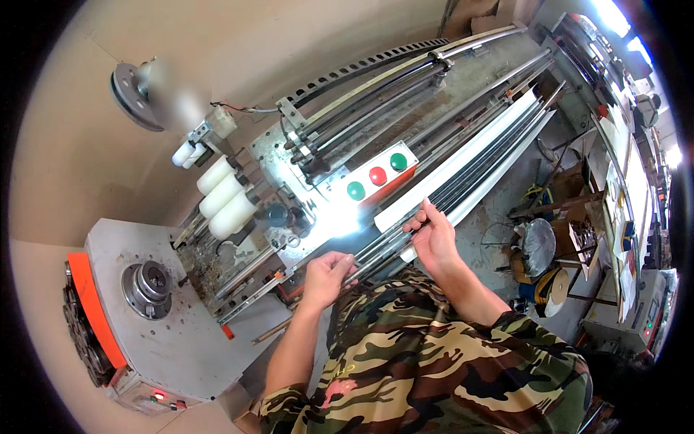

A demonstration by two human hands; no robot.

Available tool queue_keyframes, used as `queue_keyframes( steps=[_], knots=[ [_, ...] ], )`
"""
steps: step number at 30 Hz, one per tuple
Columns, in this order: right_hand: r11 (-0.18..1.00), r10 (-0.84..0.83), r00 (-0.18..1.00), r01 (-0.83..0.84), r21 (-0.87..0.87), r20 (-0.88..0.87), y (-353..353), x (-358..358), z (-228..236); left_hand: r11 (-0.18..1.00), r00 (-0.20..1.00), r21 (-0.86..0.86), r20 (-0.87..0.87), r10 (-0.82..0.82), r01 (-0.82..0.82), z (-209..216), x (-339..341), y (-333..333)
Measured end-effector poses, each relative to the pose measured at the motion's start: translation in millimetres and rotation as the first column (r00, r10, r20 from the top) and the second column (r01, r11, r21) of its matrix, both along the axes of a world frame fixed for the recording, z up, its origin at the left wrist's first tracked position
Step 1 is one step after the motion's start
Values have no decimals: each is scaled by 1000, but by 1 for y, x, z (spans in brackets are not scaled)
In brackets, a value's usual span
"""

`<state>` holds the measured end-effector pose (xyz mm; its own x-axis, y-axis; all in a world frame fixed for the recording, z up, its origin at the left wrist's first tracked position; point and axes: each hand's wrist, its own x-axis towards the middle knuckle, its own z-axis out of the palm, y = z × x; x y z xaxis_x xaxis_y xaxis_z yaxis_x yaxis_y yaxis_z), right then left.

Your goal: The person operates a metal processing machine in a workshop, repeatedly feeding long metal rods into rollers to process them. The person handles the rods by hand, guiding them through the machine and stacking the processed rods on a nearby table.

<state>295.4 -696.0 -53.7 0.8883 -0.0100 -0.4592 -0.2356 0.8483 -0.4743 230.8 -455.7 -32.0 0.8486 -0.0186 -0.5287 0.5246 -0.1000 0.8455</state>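
Observation:
A bundle of long, thin dark metal rods point(470, 180) lies in a long white-edged trough point(426, 192) running from in front of me toward the far right. My left hand point(327, 279) is closed in a pinch at the near end of the bundle. One thin rod point(273, 332) sticks out past it to the lower left. Farther right, my right hand point(435, 239) hovers over the trough's near end with curled fingers and its thumb pointing up. What its fingertips hold, if anything, is hidden.
A control box point(376, 176) with two green buttons and a red one sits beyond my hands. White rollers point(225, 199) and a grey machine housing with a round chuck point(147, 289) stand to the left. A wire spool point(553, 287) and cluttered shelving fill the right.

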Motion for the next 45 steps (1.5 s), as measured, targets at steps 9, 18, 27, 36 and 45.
queue_keyframes(
  steps=[9, 18, 27, 36, 45],
  knots=[
    [990, -25, 993, 9, -140, -113, -43, 36, -63, 246, 705, 953, 52, -708, 176, -13, -56, 11],
    [994, -107, 947, 103, -30, -304, -46, 71, -64, 95, 866, 949, -229, -445, 300, -6, -97, 55],
    [598, 219, 875, -470, -650, -431, -83, 91, -86, 114, 790, 947, -180, -587, 300, -23, -38, 43],
    [530, 125, 968, -250, -810, -217, -97, 30, -24, 378, 810, 878, -19, -586, 294, -122, -28, 74],
    [653, -135, 990, 58, -755, -41, -136, -29, -75, 495, 462, 74, -497, -734, 866, -61, 63, 49]
  ],
)
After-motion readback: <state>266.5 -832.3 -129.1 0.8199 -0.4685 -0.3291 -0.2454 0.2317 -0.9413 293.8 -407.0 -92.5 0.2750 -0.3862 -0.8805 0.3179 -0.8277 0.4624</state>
